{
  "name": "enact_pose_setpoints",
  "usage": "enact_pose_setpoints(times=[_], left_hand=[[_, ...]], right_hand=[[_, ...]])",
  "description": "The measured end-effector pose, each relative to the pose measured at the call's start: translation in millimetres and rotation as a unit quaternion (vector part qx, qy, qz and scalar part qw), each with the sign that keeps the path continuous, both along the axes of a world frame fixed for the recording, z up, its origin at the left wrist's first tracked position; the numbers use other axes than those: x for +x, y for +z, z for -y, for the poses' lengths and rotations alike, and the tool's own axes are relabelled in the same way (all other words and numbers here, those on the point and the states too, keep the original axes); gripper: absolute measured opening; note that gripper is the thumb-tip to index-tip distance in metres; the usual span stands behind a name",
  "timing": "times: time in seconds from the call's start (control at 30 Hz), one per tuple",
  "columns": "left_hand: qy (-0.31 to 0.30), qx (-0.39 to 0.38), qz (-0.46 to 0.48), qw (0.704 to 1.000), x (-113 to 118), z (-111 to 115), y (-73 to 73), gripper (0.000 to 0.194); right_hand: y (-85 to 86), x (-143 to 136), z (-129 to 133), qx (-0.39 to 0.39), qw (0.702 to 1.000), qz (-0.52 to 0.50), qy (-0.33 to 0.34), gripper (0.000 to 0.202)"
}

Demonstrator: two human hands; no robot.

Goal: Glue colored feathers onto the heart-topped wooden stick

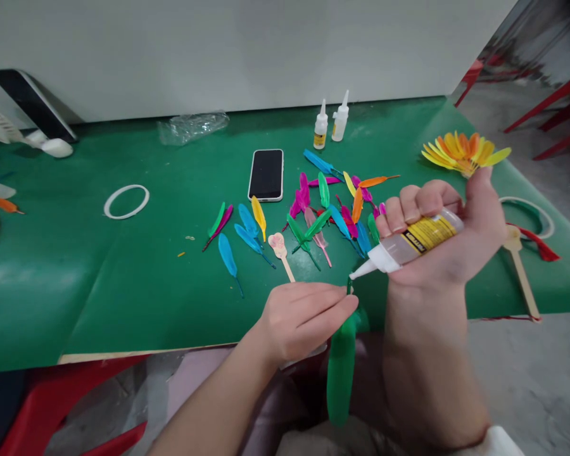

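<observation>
My left hand [308,316] pinches a green feather [341,373] near its quill, and the vane hangs down past the table edge. In my right hand [456,234] is a clear glue bottle [415,244] with a yellow and black label, fingers wrapped round it. The bottle tilts down to the left, its white nozzle touching or almost touching the quill tip. Just beyond my left hand lies a wooden stick with a shaped head [279,246], its surface marked pinkish. Loose feathers in blue, green, magenta, orange and yellow [259,216] are scattered past my hands.
Two glue bottles [320,126] stand near the white partition [247,57]. A phone [266,175] lies mid-table. At right are a yellow-orange feather fan [465,153] and a stick with a red tassel [546,250]. A white ring [126,202] and a small fan [57,147] are leftward.
</observation>
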State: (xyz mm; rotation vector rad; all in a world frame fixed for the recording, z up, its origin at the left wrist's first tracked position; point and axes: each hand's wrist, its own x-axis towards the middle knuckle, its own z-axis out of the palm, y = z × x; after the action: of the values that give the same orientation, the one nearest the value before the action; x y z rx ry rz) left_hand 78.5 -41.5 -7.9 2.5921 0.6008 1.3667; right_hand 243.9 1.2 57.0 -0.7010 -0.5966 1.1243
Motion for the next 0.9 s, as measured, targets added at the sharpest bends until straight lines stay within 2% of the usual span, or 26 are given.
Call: enact_pose_setpoints(times=[0.1,0.17,0.33,0.5,0.53,0.63,0.7,0.83,0.9], left_hand=[[0.003,-0.003,-0.003,1.000,-0.3,0.2,1.2,0.014],[0.001,-0.009,-0.007,1.000,-0.5,0.3,1.8,0.014],[-0.002,-0.002,-0.009,1.000,-0.5,-0.2,3.3,0.015],[-0.014,-0.002,-0.019,1.000,-1.1,-0.9,4.9,0.015],[-0.016,-0.004,-0.020,1.000,-1.3,-1.0,5.0,0.015],[-0.017,-0.010,-0.018,1.000,-1.8,-0.9,4.7,0.016],[-0.015,-0.012,-0.020,1.000,-2.0,-0.8,4.3,0.016],[-0.016,-0.012,-0.021,1.000,-2.0,-0.7,3.5,0.016],[-0.014,-0.012,-0.021,1.000,-2.0,-0.5,3.6,0.016]], right_hand=[[2.2,-0.9,2.7,0.015,0.999,0.027,0.034,0.052],[3.7,-3.0,4.2,0.018,0.998,0.043,0.031,0.052],[5.8,-3.4,6.7,0.057,0.994,0.055,-0.073,0.057],[11.9,-7.4,12.4,0.062,0.993,0.096,-0.023,0.061],[13.2,-9.4,13.7,0.056,0.992,0.108,-0.030,0.061],[16.4,-14.3,17.1,0.060,0.982,0.135,-0.116,0.062],[18.0,-15.3,19.3,0.072,0.977,0.141,-0.146,0.064],[18.8,-15.7,23.4,0.069,0.983,0.158,-0.065,0.066],[18.0,-17.1,24.9,0.065,0.981,0.171,-0.063,0.065]])
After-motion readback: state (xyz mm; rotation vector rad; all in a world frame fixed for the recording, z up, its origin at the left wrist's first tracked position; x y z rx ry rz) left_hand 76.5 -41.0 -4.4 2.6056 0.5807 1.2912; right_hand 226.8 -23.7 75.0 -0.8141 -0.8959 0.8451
